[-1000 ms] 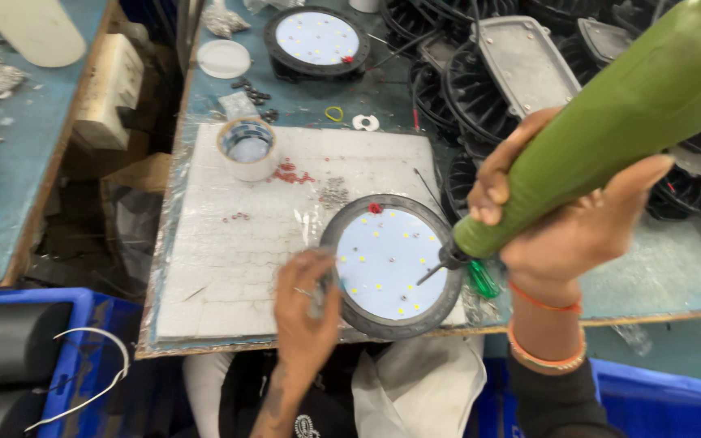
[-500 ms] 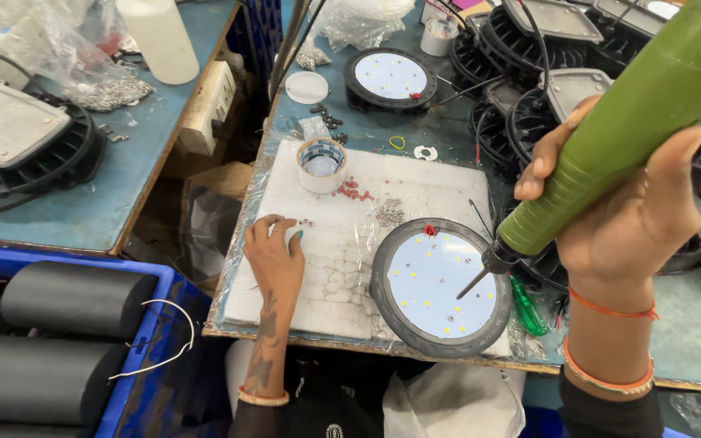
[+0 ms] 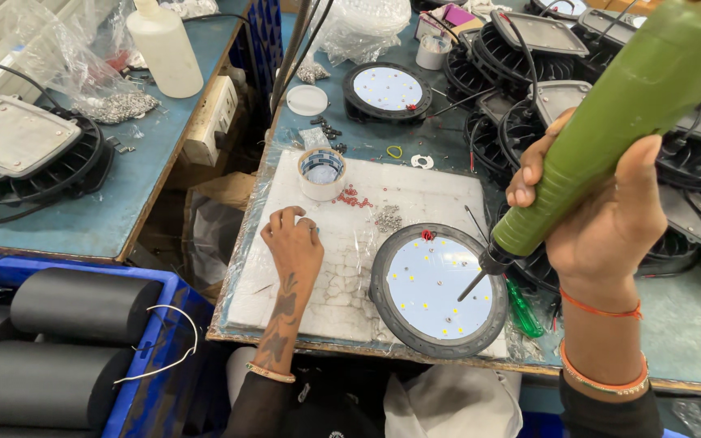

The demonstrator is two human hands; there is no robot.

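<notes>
A view from above of a workbench, seen by the person working at it. The right hand (image 3: 610, 219) is wrapped firmly around a thick green electric screwdriver (image 3: 610, 113), held at a slant with its body rising toward the upper right. Its thin metal bit (image 3: 474, 285) points down and to the left and hangs over the right part of a round lamp (image 3: 438, 289). From this angle it is unclear whether the bit tip touches the lamp. The lamp has a dark ring around a pale disc dotted with small yellow chips, and it lies flat on a white foam pad (image 3: 342, 243) covered in clear plastic film, near the front edge of the blue table (image 3: 691, 324).

The left hand (image 3: 292, 243) rests palm down on the foam pad, well to the left of the lamp, fingers curled with their tips pressed on the film. It grips nothing that can be seen. Just beyond the fingers stands a small round cup (image 3: 322, 173), and a scatter of tiny red pieces (image 3: 354, 197) lies beside it. A second round lamp (image 3: 388, 90) sits farther back. A small green-handled screwdriver (image 3: 522, 310) lies on the table just right of the near lamp, below the right hand.
</notes>
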